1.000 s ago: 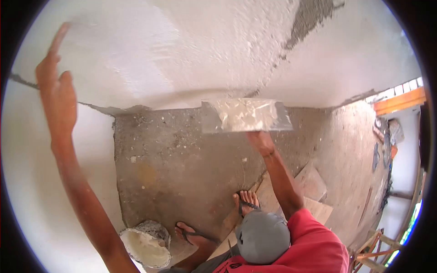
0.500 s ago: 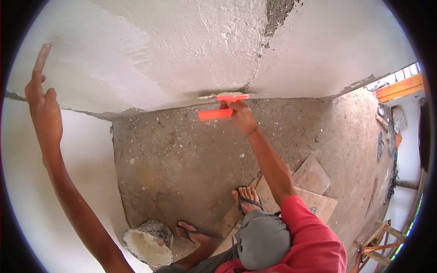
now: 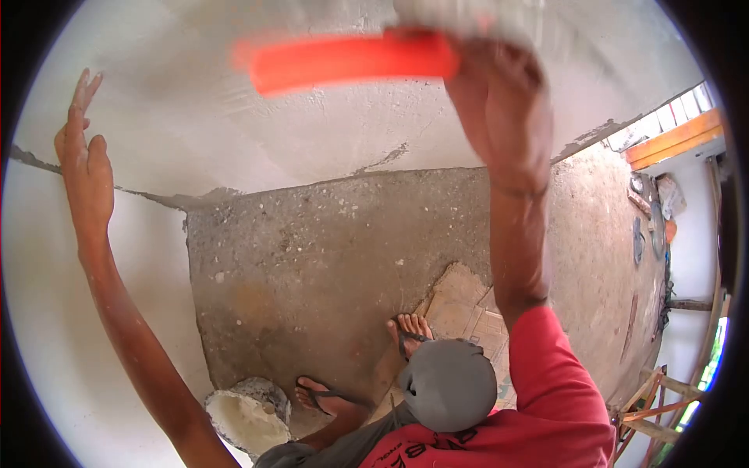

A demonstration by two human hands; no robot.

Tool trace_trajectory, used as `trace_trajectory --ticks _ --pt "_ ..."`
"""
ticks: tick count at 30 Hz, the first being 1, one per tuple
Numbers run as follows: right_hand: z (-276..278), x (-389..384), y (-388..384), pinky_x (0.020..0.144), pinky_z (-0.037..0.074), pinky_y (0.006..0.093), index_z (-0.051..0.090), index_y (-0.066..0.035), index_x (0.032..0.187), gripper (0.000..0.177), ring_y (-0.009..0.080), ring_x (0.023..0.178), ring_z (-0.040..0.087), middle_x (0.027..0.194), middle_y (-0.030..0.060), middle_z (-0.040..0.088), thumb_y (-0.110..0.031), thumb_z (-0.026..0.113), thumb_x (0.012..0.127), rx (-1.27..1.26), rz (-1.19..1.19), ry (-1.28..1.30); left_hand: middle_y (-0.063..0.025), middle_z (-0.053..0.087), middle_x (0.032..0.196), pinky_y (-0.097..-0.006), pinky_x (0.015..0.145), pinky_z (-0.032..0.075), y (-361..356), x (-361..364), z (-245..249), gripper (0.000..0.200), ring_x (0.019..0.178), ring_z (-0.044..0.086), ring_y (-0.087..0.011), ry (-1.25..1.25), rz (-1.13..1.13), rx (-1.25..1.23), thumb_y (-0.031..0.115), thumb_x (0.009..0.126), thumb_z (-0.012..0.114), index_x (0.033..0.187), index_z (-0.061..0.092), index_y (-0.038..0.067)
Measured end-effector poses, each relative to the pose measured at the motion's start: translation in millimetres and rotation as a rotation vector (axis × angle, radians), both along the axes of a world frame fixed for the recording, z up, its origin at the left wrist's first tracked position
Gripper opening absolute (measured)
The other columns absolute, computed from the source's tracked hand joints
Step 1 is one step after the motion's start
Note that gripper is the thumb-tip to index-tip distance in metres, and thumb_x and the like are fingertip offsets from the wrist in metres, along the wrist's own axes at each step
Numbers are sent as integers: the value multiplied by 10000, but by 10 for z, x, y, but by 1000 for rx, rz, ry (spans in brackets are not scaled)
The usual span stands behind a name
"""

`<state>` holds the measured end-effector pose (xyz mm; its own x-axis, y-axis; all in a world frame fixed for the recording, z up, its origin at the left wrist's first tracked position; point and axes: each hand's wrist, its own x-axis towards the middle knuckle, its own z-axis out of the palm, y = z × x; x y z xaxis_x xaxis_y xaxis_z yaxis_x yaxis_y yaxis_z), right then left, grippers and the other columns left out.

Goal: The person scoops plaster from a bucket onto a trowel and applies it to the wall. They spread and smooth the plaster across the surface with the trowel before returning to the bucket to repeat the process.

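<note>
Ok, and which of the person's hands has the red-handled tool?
The right hand, near the top of the view, with the blurred red handle jutting out beside it. The left hand, at far left, holds nothing.

"What did the floor (image 3: 312, 288) look like?"

"Grey-brown and speckled with pale bits, with flattened cardboard (image 3: 452, 304) lying on it."

"And over on the right?"

"A long thin strip (image 3: 630, 327) lay there, near a dark flat item (image 3: 638, 243) too small to make out. Close by were a pale bag-like bundle (image 3: 671, 195) and a small orange object (image 3: 670, 231)."

"What else stood around that side?"

"An orange beam (image 3: 675, 140) ran beside a bright barred opening (image 3: 663, 117), and a wooden frame (image 3: 659, 427) stood at the lower right."
</note>
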<state>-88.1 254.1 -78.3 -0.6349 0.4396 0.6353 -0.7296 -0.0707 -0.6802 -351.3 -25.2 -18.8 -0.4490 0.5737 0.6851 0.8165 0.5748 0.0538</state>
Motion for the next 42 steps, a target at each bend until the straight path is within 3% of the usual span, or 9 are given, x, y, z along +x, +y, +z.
trace_trajectory --ticks 4,8,11,13,17,25,36,39,42 --pt "-1899 496 -53 1089 382 413 267 -92 1475 615 241 1335 399 1438 130 418 -435 453 1000 -87 -40 -227 10 453 1472 -418 1152 277 -74 -170 10 695 1338 381 -262 161 -14 -100 -4 816 350 1466 384 241" --pt "-3437 615 -208 1011 420 336 569 -40 1267 371 255 1203 530 1309 108 577 -222 531 946 602 -303 -1171 -15 438 1485 -467 1164 248 -154 -346 4 654 1383 363 -252 213 -37 -146 77 830 384 1459 398 255" --pt "-3892 345 -203 984 440 342 641 -35 1158 275 289 1108 588 1176 109 648 -118 567 906 657 -305 -1210 -25 430 1492 -503 1160 239 -150 -312 2 629 1395 354 -245 226 -35 -123 139 840 393 1457 403 261" --pt "-3953 231 -223 976 441 335 667 5 1079 235 257 1049 616 1068 96 688 -128 584 903 670 -413 -1171 -26 427 1495 -513 1158 238 -151 -272 6 620 1399 353 -242 200 -26 -117 167 845 394 1457 404 262" --pt "-3959 -146 -115 943 461 357 651 26 1031 189 237 1004 626 1028 123 676 -89 644 881 -715 111 -582 -34 421 1499 -511 1155 241 -186 -300 9 611 1399 353 -244 121 -23 -127 184 852 391 1458 407 255" --pt "-3391 -223 35 957 470 344 624 76 1041 218 231 1009 622 1019 142 666 -98 612 910 -677 41 -718 -109 418 1465 -462 1113 305 -243 -330 -63 568 1354 384 -278 185 -8 -93 228 894 421 1461 405 189" --pt "-149 -161 -104 925 484 394 576 80 1158 312 266 990 642 1060 166 666 -145 548 943 -92 -74 -293 -83 433 1471 -450 1111 325 -139 -271 29 532 1329 420 -280 32 -82 -39 264 919 430 1445 424 187" --pt "-807 287 -7 1012 457 483 486 27 1303 459 310 1131 589 1218 187 588 -257 551 948 192 -272 -431 -150 469 1408 -422 1118 300 -201 -361 119 559 1334 403 -280 287 -106 -211 276 903 431 1448 420 151" --pt "-1915 478 -488 1030 433 431 438 -42 1372 575 274 1187 553 1312 138 539 -327 627 910 -314 -92 -469 -147 477 1413 -428 1134 281 -294 -535 48 572 1349 395 -275 285 -89 -192 336 904 437 1448 418 161"
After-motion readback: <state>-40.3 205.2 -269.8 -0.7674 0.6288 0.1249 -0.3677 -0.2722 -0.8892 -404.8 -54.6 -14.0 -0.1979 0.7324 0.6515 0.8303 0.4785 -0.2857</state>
